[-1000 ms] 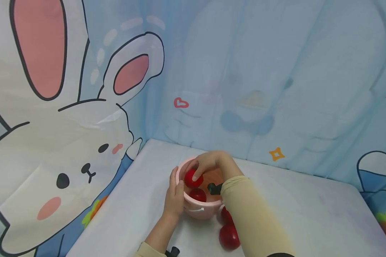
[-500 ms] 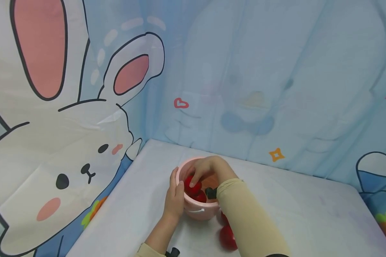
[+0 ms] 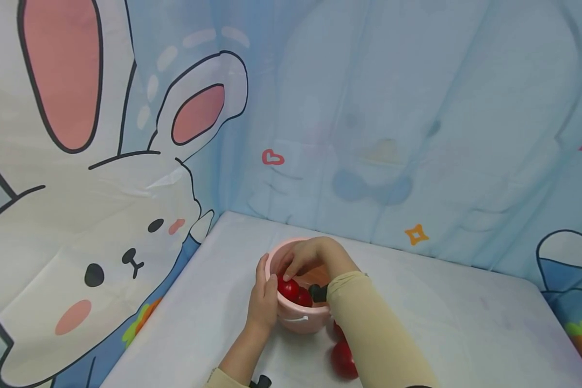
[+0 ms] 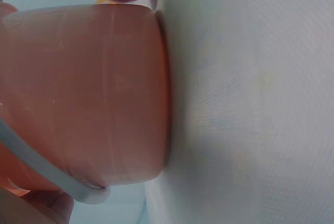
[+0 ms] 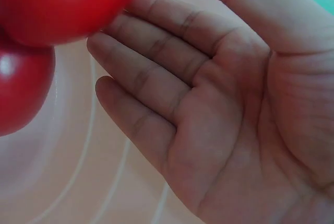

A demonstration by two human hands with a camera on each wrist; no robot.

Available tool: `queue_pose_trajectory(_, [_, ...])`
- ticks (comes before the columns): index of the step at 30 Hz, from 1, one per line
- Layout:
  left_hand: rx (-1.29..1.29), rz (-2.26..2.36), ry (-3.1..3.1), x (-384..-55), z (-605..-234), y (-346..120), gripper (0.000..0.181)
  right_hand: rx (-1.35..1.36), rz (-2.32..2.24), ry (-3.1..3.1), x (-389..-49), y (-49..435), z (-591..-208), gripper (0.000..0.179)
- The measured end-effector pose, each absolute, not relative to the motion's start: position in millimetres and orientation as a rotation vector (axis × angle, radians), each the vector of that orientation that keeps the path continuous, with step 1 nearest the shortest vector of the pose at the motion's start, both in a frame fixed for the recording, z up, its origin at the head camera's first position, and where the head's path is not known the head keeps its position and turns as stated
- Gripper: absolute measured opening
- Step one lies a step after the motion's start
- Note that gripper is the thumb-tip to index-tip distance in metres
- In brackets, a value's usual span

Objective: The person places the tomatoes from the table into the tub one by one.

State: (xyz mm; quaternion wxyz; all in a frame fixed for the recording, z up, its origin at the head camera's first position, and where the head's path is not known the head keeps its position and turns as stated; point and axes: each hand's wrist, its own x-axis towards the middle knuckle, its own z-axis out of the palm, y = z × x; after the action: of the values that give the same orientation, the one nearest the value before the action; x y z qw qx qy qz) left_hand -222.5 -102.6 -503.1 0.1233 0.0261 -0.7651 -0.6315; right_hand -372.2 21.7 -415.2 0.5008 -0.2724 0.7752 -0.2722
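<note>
Left hand point(image 3: 263, 299), fingers straight, touched the pink bucket point(image 3: 300, 321) toward the table's point(image 3: 465, 312) far left corner; right hand point(image 3: 312, 254), fingers extended, touched a red ball point(image 3: 289, 291) inside.

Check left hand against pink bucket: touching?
Touching. Head view shows the left hand laid against the side of the pink bucket, no gap showing.

Rabbit-print curtains point(image 3: 310, 108) bordering a white table point(image 3: 456, 318) suggest a draped booth.

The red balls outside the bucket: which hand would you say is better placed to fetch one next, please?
Probably the right hand: the outside balls lie on its side of the bucket; the left hand touches the bucket's left side.
</note>
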Motion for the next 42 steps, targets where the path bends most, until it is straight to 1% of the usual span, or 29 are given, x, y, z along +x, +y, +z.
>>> queue_pose_trajectory(6, [0.071, -1.828, -2.236, -222.8, -503.7, -102.6, 0.064, -0.708, -0.664, 1.859, -368.6, 24.2, -409.9, 0.032])
queue_pose_trajectory(10, [0.061, -1.816, -2.234, -223.1, -504.6, -102.2, 0.06, -0.725, -0.661, 1.857, -370.1, 25.9, -410.6, 0.033])
queue_pose_trajectory(15, [0.074, -1.82, -2.231, -222.8, -504.9, -101.5, 0.057, -0.744, -0.593, 1.913, -373.3, 28.1, -409.7, 0.038])
queue_pose_trajectory(22, [0.079, -1.82, -2.227, -222.8, -504.1, -100.8, 0.057, -0.773, -0.384, 2.199, -368.3, 34.7, -386.3, 0.038])
queue_pose_trajectory(26, [0.075, -1.844, -2.213, -222.4, -504.4, -101.0, 0.056, -0.82, -0.365, 2.242, -364.9, 42.6, -370.0, 0.044])
queue_pose_trajectory(34, [0.082, -1.866, -2.209, -220.9, -504.5, -98.2, 0.055, -0.952, -0.48, 2.25, -353.1, 85.3, -338.1, 0.056])
queue_pose_trajectory(42, [0.067, -1.83, -2.194, -220.8, -504.9, -98.7, 0.054, -0.927, -0.606, 2.402, -321.8, 148.0, -316.2, 0.061])
